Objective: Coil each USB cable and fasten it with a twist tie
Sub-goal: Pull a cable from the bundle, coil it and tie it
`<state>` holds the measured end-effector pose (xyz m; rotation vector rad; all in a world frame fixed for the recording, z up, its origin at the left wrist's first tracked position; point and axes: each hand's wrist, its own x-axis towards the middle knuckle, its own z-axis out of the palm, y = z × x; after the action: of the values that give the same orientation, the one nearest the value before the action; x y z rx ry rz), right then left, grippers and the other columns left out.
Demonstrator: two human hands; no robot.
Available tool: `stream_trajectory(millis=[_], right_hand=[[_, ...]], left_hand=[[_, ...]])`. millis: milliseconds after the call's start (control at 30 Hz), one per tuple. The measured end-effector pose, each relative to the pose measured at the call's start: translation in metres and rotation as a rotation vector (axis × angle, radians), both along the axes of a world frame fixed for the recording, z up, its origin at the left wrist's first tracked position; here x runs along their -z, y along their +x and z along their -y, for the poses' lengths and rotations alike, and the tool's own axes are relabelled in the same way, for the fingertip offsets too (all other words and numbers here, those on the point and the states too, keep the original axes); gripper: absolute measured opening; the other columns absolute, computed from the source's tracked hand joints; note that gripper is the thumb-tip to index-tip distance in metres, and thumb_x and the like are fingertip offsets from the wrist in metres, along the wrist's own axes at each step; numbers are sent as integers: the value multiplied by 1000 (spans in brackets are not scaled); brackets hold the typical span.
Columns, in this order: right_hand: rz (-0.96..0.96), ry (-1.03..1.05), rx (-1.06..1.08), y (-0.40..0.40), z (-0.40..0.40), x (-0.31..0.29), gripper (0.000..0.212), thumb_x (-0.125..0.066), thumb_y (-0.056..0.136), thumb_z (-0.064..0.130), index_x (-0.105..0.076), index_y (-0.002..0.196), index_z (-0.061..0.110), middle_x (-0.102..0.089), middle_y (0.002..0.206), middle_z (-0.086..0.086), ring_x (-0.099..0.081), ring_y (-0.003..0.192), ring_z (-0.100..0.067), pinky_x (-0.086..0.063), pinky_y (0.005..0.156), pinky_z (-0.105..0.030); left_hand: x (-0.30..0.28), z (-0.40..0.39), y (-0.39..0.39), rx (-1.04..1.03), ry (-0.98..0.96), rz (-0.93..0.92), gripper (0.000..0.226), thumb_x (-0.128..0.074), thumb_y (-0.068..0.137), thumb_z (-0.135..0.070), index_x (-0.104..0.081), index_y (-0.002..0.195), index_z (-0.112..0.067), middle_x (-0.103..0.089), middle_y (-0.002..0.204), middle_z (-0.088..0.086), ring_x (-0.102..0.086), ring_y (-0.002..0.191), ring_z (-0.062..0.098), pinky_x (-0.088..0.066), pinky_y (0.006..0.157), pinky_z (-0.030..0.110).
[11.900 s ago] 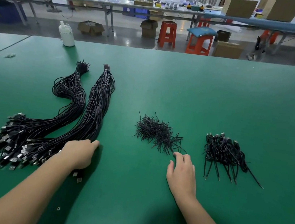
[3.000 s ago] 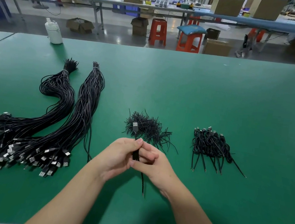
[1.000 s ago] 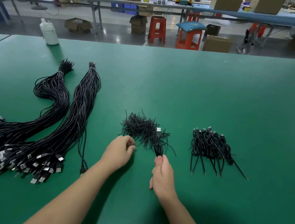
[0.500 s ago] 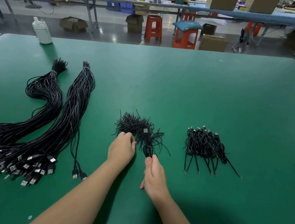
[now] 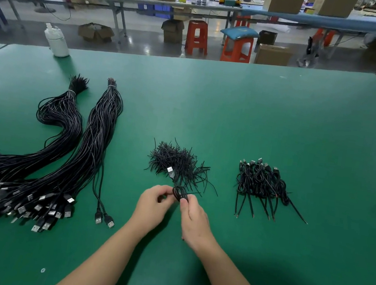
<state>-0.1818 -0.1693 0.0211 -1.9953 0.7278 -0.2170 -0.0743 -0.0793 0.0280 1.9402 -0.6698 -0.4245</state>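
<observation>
Black cables (image 5: pixel 89 152), green table (image 5: pixel 258 118)

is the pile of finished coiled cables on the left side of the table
No, the coiled cables lie right of the twist ties; uncoiled bundles lie left.

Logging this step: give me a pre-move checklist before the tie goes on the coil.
1. Coiled cable gripped: ok, right hand pinches it.
2. Twist tie in left hand: cannot tell, fingers hide it.
3. USB plug free of the coil: ok, it sticks out over the twist tie pile.
4. Tie already wrapped: cannot tell.
5. Drop spot beside the finished bundles: ok, bare table there.
</observation>
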Motion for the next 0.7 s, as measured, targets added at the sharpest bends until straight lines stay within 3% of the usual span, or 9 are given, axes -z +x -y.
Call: stream_trajectory(millis=[100,233,267,333,400,467,567,633,700], right_hand=[[3,20,2,1,0,-2,27,-33,106,39,-47,125,27,-55,91,13,-57,83,-22,-55,80,-54],[-11,22,29,2,2,-1,29,-33,106,37,-47,91,16,-52,76,3,-55,63,-22,-55,64,-48],[-16,23,37,2,2,-1,32,-33,106,37,-43,85,15,-50,72,0,-54,54,-20,-54,57,-43],[-19,37,37,2,3,-1,35,-32,106,38,-39,80,16,-48,69,-3,-51,44,-16,-49,48,-37],[-18,65,28,2,2,-1,36,-31,105,40,-39,78,17,-47,69,-3,-49,42,-15,-47,47,-35],[-14,115,19,2,2,-2,36,-32,104,40,-41,76,19,-47,69,-2,-47,45,-16,-48,47,-37],[-11,223,-5,1,4,-3,38,-33,101,42,-47,81,13,-44,70,2,-46,52,-19,-48,52,-45],[-12,262,-17,-1,5,-3,41,-33,100,46,-51,83,14,-44,70,4,-45,55,-19,-46,53,-43],[4,270,-32,-3,5,-4,39,-34,95,50,-50,77,21,-42,68,6,-42,56,-16,-45,53,-40]], left_hand=[[-2,-5,4,75,33,-80,22,-70,88,-16,-73,74,-33,-63,66,-8,-46,59,6,-39,60,24],[-4,-9,0,131,167,26,24,-66,88,-16,-67,72,-33,-66,72,-9,-53,65,6,-44,67,21],[-6,-10,-3,122,213,142,22,-64,88,-15,-64,76,-34,-64,78,-11,-55,70,5,-45,68,17],[-11,-14,-10,113,264,495,11,-63,88,-15,-62,82,-24,-56,84,-8,-54,75,12,-47,68,24],[-14,-18,-12,175,201,938,6,-65,84,-11,-61,82,-15,-56,87,1,-53,76,22,-48,64,35],[-20,-20,-8,333,137,1209,8,-60,81,-8,-64,85,-14,-62,99,5,-56,94,26,-47,74,36],[-32,-19,2,491,165,1168,29,-57,74,1,-67,95,-16,-65,118,0,-57,122,21,-45,96,32],[-36,-18,4,516,216,978,35,-57,74,7,-65,99,-16,-69,115,-4,-63,111,17,-45,95,29],[-38,-16,4,494,253,832,22,-54,89,-4,-60,99,-23,-69,100,-9,-61,93,14,-40,85,27]])
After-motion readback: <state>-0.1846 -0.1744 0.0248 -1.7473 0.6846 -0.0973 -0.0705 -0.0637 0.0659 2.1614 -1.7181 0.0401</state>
